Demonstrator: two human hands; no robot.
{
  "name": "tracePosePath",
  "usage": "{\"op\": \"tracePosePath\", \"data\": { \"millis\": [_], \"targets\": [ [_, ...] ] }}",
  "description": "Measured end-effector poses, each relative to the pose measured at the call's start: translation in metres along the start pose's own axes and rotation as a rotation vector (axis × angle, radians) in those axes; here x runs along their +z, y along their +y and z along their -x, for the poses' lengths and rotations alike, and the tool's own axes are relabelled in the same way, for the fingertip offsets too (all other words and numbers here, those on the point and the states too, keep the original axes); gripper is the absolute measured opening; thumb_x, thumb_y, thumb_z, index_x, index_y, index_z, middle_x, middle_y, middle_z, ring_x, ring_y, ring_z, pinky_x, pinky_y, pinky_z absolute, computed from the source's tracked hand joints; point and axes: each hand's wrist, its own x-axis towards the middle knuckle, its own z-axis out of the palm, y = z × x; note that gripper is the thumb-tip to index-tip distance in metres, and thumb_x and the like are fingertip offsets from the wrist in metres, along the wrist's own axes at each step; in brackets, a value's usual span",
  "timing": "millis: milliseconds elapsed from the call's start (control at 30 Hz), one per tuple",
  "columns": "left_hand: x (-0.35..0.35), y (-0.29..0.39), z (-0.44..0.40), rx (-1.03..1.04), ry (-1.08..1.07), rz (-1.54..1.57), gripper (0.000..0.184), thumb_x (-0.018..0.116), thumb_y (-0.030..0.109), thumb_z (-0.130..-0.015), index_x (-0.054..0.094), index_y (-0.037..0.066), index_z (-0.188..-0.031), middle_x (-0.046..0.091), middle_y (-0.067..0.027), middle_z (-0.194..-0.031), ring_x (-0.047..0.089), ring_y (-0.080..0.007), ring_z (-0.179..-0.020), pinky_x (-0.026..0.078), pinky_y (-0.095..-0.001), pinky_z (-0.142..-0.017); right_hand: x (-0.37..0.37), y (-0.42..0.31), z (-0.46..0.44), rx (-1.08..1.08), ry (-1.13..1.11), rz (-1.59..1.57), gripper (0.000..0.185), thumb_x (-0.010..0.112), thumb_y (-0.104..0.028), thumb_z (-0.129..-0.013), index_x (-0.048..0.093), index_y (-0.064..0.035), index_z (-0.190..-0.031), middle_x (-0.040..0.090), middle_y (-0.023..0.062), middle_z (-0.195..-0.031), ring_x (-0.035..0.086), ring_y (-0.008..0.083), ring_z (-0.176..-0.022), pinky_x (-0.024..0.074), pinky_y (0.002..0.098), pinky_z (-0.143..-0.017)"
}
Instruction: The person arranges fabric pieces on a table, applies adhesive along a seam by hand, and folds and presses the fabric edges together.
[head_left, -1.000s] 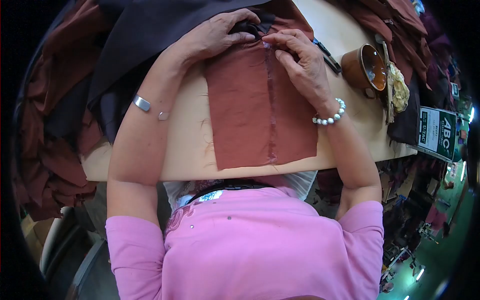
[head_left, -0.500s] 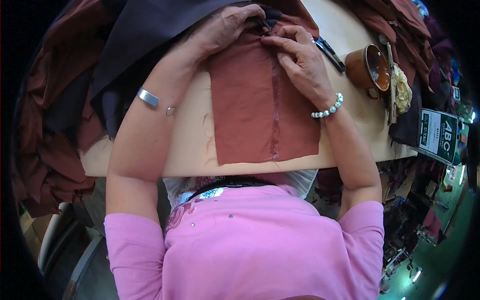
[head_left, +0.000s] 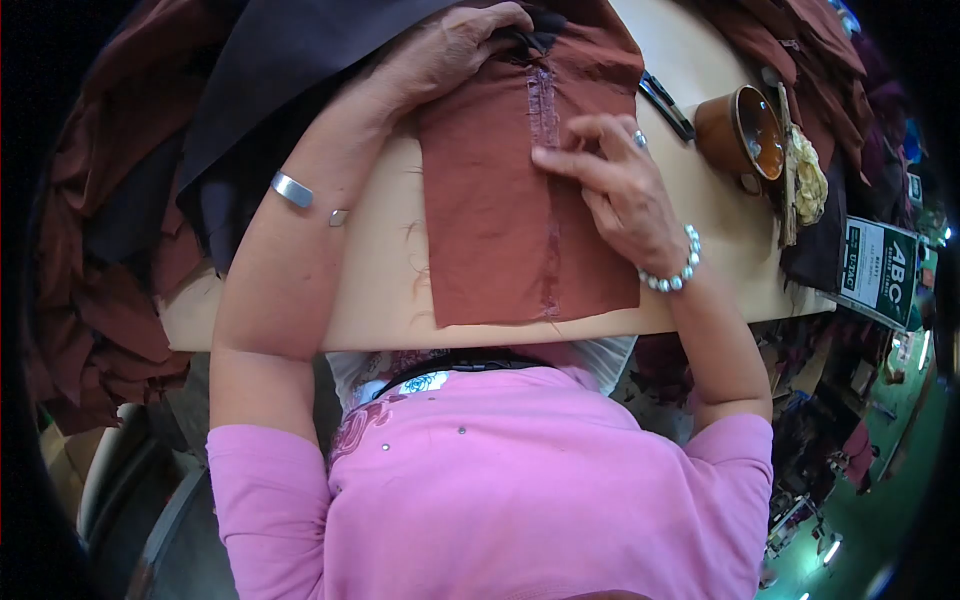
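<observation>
A reddish-brown cloth piece (head_left: 485,230) lies flat on the table in front of me, with a lengthwise strip (head_left: 541,100) that looks pale and shiny in places. At the cloth's far end, my left hand (head_left: 465,50) is closed on bunched, darker cloth (head_left: 540,35); its fingertips are partly hidden. My right hand (head_left: 622,190) is over the right half of the piece. Its index finger is stretched out and touches the strip near the middle, while the other fingers are loosely bent and hold nothing.
A black cutter-like tool (head_left: 668,105) and a brown cup (head_left: 722,135) stand to the right, beside a stick with a yellowish crust (head_left: 806,180). Dark cloth (head_left: 290,80) and brown piles (head_left: 110,270) cover the left side. A green-and-white ABC package (head_left: 880,270) is at the right table edge.
My right hand has moved from the bunched far end toward me, along the strip, uncovering its upper part. The left hand has stayed nearly still at the far end.
</observation>
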Motion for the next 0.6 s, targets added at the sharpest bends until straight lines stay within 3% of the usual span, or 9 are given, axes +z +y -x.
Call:
{"op": "tracePosePath", "data": {
  "millis": [67,200,300,467,600],
  "targets": [
    [0.003,-0.003,-0.002,0.037,0.001,0.063,0.018,0.054,-0.002,-0.085,0.059,0.002,-0.102,0.066,-0.0195,-0.095,0.065,-0.0308,-0.087,0.050,-0.0351,-0.075,-0.004,-0.004,0.006,0.005,-0.089,-0.055,0.039,0.056,0.010,-0.069,0.068,-0.0083,-0.101,0.054,0.0089,-0.100,0.050,0.0274,-0.088,0.0416,0.0361,-0.081],
    [0.000,0.008,-0.002,-0.004,0.032,0.070,0.016,0.055,-0.002,-0.086,0.060,0.001,-0.100,0.066,-0.0195,-0.094,0.064,-0.0298,-0.086,0.050,-0.0343,-0.075,0.005,0.009,-0.012,0.055,0.100,0.044,0.038,0.053,0.008,-0.074,0.065,-0.0079,-0.107,0.054,0.0080,-0.096,0.051,0.0265,-0.085,0.0414,0.0371,-0.080],
    [0.000,0.008,-0.002,-0.036,0.025,0.030,0.014,0.055,-0.001,-0.086,0.060,0.001,-0.099,0.066,-0.0194,-0.093,0.064,-0.0298,-0.085,0.050,-0.0345,-0.075,0.006,0.006,-0.011,0.025,0.062,0.135,0.036,0.052,0.007,-0.076,0.065,-0.0081,-0.105,0.054,0.0080,-0.095,0.052,0.0268,-0.085,0.0411,0.0365,-0.079],
    [0.001,0.004,-0.003,-0.020,0.005,0.022,0.012,0.056,0.002,-0.087,0.060,0.001,-0.098,0.066,-0.0187,-0.093,0.064,-0.0301,-0.086,0.049,-0.0353,-0.075,-0.004,-0.020,0.027,-0.155,-0.085,0.274,0.034,0.054,-0.008,-0.074,0.066,-0.0056,-0.106,0.056,0.0059,-0.103,0.055,0.0186,-0.088,0.0392,0.0356,-0.083],
    [-0.001,0.006,-0.001,-0.044,-0.002,-0.027,0.011,0.057,0.005,-0.088,0.059,0.002,-0.098,0.065,-0.0180,-0.092,0.063,-0.0316,-0.085,0.049,-0.0363,-0.074,-0.007,-0.042,0.051,-0.246,-0.134,0.315,0.034,0.056,-0.012,-0.073,0.066,-0.0072,-0.105,0.055,0.0047,-0.102,0.056,0.0160,-0.086,0.0384,0.0360,-0.087]
  ]
}}
